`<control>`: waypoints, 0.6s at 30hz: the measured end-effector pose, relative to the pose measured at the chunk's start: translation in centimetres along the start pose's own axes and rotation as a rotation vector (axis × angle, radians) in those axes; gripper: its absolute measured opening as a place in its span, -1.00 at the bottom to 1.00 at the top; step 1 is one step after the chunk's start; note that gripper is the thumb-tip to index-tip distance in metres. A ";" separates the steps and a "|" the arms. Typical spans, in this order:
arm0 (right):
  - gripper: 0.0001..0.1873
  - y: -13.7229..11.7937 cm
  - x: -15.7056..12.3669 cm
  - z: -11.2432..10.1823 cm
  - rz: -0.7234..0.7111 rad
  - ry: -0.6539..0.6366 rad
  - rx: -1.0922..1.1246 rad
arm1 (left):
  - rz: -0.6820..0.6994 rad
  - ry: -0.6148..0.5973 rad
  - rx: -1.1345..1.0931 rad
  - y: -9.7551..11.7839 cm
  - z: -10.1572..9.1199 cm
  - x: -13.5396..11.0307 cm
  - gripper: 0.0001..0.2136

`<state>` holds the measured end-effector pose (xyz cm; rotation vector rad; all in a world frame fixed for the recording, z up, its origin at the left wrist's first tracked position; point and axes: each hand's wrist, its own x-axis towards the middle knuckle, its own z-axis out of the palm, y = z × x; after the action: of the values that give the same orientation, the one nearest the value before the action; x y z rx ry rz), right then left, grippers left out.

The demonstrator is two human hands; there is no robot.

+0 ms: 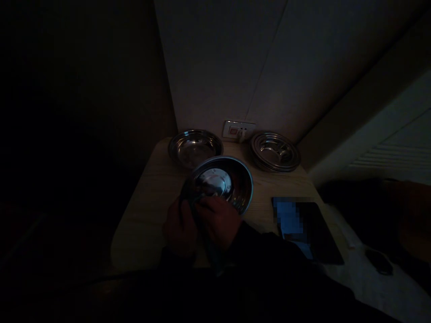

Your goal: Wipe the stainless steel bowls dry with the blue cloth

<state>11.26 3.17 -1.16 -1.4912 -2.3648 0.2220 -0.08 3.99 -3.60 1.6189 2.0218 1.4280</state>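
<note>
The room is very dim. A steel plate (232, 179) is held tilted above a small wooden table (148, 211), its shiny face toward me. My left hand (180, 229) grips the plate's near-left rim. My right hand (218, 220) rests closed against the plate's lower face, over what looks like a dark cloth (202, 199); I cannot make the cloth out clearly. Both sleeves are dark.
At the table's back left lies a single steel plate (195, 148), and at the back right a stack of steel plates (275, 152). A wall socket (238, 130) sits between them. A lit tablet (306, 229) lies at the table's right edge.
</note>
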 end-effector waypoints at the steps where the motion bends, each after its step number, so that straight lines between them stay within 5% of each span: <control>1: -0.72 0.7 -0.5 -0.7 -0.020 -0.067 -0.067 | 0.010 0.013 -0.008 0.0 0.0 0.0 -0.71; 6: -0.79 3.3 -2.6 -3.5 -0.055 -0.222 -0.319 | 0.027 0.038 -0.030 -0.1 0.3 -0.2 -0.74; 18: -0.74 4.2 -5.8 -4.3 -0.114 0.004 -0.343 | -0.068 -0.037 -0.109 0.4 0.1 0.6 -0.74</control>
<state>18.61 -0.39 0.45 -1.4859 -2.5711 -0.2256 0.04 4.50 -3.12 1.5066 1.9242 1.4458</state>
